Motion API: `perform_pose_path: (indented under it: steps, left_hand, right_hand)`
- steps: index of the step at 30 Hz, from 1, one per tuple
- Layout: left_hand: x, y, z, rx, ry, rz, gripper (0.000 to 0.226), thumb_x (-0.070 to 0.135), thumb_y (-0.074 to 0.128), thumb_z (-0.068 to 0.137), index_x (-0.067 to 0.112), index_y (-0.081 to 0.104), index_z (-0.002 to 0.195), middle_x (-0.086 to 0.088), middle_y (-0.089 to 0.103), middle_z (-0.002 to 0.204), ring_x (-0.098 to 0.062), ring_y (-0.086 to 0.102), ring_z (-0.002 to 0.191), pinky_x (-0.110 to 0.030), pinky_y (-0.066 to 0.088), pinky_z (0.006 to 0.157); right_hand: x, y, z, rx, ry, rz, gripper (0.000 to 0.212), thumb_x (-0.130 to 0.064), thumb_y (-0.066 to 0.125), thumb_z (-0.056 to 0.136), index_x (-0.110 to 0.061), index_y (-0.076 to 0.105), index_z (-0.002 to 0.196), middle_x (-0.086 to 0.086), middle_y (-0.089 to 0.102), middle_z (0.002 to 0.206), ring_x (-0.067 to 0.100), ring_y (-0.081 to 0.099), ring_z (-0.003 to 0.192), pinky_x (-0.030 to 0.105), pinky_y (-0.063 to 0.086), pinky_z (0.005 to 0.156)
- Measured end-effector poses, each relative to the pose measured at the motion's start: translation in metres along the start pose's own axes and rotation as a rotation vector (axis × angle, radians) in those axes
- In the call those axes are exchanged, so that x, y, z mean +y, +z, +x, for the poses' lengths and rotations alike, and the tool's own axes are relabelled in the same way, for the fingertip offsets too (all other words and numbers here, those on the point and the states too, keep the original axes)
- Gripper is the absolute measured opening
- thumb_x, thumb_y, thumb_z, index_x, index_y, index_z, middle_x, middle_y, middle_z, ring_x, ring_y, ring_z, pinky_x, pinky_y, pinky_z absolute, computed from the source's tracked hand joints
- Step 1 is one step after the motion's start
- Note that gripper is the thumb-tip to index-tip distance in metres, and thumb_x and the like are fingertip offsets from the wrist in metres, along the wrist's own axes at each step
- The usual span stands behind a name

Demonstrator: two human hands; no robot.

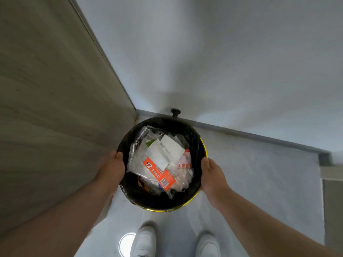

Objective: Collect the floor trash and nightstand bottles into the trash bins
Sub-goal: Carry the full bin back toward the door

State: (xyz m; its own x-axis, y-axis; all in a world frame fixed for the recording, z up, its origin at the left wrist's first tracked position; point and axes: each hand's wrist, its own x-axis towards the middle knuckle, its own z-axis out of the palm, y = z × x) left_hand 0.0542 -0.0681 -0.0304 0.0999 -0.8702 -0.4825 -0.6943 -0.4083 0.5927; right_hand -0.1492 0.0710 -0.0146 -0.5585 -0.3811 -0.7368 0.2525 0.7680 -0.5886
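Note:
A round trash bin (193, 132) with a black liner and a yellow rim stands in the floor corner below me. Inside lie clear plastic wrappers, white paper slips and an orange package (159, 174) printed "12". My left hand (113, 168) grips the bin's left rim. My right hand (211, 176) grips the right rim. No bottles are visible.
A wood-grain panel (46, 108) rises on the left, a white wall (222, 62) behind the bin. A black door stopper (174, 112) sticks out at the baseboard. My white shoes (144, 242) stand on the pale floor, beside a bright light reflection.

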Motion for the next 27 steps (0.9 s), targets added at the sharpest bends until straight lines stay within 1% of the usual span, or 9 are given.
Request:
perform_pose_path:
  steps: [4, 7, 10, 14, 16, 19, 22, 25, 27]
  left_hand:
    - [0.008, 0.013, 0.044, 0.006, 0.039, 0.011, 0.023, 0.008, 0.04, 0.095, -0.007, 0.057, 0.091, -0.017, 0.054, 0.087, -0.024, 0.049, 0.083, -0.029, 0.031, 0.064]
    - [0.007, 0.019, 0.062, 0.012, 0.069, 0.067, 0.024, 0.009, 0.04, 0.095, -0.005, 0.058, 0.088, -0.018, 0.053, 0.087, -0.025, 0.049, 0.082, -0.028, 0.031, 0.069]
    - [0.004, 0.023, 0.072, 0.023, 0.068, 0.046, 0.025, 0.009, 0.039, 0.095, -0.008, 0.058, 0.09, -0.019, 0.054, 0.086, -0.026, 0.05, 0.08, -0.029, 0.032, 0.068]
    - [-0.002, 0.024, 0.072, -0.012, 0.112, 0.026, 0.024, 0.007, 0.039, 0.095, -0.008, 0.054, 0.083, -0.017, 0.051, 0.077, -0.021, 0.044, 0.072, -0.032, 0.027, 0.055]
    - [-0.002, 0.023, 0.071, -0.021, 0.115, -0.001, 0.024, 0.006, 0.039, 0.094, -0.003, 0.05, 0.075, -0.01, 0.048, 0.068, -0.02, 0.04, 0.065, -0.028, 0.028, 0.05]
    - [-0.005, 0.026, 0.072, -0.006, 0.093, -0.056, 0.024, 0.005, 0.039, 0.093, 0.002, 0.047, 0.071, -0.005, 0.042, 0.064, -0.019, 0.038, 0.068, -0.028, 0.027, 0.058]
    - [-0.006, 0.024, 0.076, -0.047, 0.049, -0.086, 0.023, 0.008, 0.04, 0.093, -0.001, 0.053, 0.077, -0.011, 0.05, 0.072, -0.019, 0.043, 0.072, -0.03, 0.034, 0.065]
    - [-0.005, 0.02, 0.077, -0.122, -0.011, -0.11, 0.023, 0.014, 0.042, 0.094, 0.004, 0.06, 0.086, -0.017, 0.061, 0.089, -0.023, 0.052, 0.081, -0.032, 0.042, 0.072]
    - [0.006, 0.013, 0.073, -0.12, -0.036, -0.083, 0.027, 0.021, 0.048, 0.093, 0.005, 0.06, 0.112, -0.019, 0.061, 0.118, -0.027, 0.057, 0.101, -0.037, 0.046, 0.087]
  right_hand:
    - [-0.005, 0.026, 0.038, 0.017, 0.005, -0.033, 0.034, -0.034, 0.032, 0.092, -0.015, 0.056, 0.077, 0.011, 0.06, 0.079, 0.033, 0.06, 0.079, 0.053, 0.053, 0.08]
    - [-0.013, 0.035, 0.055, 0.01, 0.012, -0.049, 0.035, -0.033, 0.031, 0.094, -0.014, 0.059, 0.084, 0.019, 0.064, 0.092, 0.04, 0.063, 0.091, 0.059, 0.054, 0.08]
    - [-0.015, 0.041, 0.062, 0.012, 0.005, -0.054, 0.035, -0.035, 0.03, 0.091, -0.015, 0.059, 0.085, 0.02, 0.063, 0.093, 0.041, 0.063, 0.091, 0.06, 0.055, 0.077]
    - [-0.008, 0.043, 0.061, 0.026, 0.031, -0.057, 0.036, -0.038, 0.031, 0.086, -0.016, 0.058, 0.082, 0.018, 0.063, 0.089, 0.04, 0.063, 0.091, 0.06, 0.054, 0.079]
    - [-0.006, 0.043, 0.061, 0.031, 0.047, -0.039, 0.036, -0.037, 0.031, 0.085, -0.016, 0.059, 0.082, 0.019, 0.063, 0.089, 0.041, 0.063, 0.091, 0.06, 0.054, 0.079]
    - [-0.004, 0.044, 0.064, 0.032, 0.051, -0.022, 0.039, -0.043, 0.031, 0.082, -0.016, 0.06, 0.083, 0.019, 0.065, 0.091, 0.04, 0.064, 0.091, 0.06, 0.054, 0.079]
    - [-0.003, 0.045, 0.067, 0.029, 0.059, -0.014, 0.036, -0.04, 0.031, 0.088, -0.019, 0.059, 0.083, 0.015, 0.065, 0.092, 0.037, 0.064, 0.091, 0.058, 0.054, 0.081]
    - [-0.009, 0.044, 0.067, -0.021, 0.129, -0.018, 0.038, -0.038, 0.027, 0.095, -0.019, 0.058, 0.104, 0.011, 0.064, 0.101, 0.032, 0.062, 0.095, 0.052, 0.056, 0.083]
    - [-0.025, 0.039, 0.056, -0.054, 0.198, -0.039, 0.039, -0.038, 0.029, 0.095, -0.017, 0.052, 0.119, 0.01, 0.058, 0.116, 0.032, 0.058, 0.104, 0.049, 0.054, 0.086]
